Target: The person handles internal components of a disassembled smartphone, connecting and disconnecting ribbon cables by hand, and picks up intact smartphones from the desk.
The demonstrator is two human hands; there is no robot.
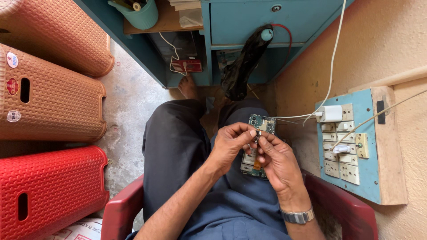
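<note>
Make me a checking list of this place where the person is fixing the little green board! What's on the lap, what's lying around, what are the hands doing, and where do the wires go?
Surface: the person's lap, in dark trousers, on a red chair.
Job's things: an opened phone with a green circuit board resting on the lap; a small dark part pinched above it.
Clutter: a green cup of tools on the shelf.
Grippers: left hand and right hand meet at the small part, fingertips together.
Cables: a white cable runs to the white charger in the switchboard.
Surroundings: plastic stools, blue desk, concrete floor.
</note>
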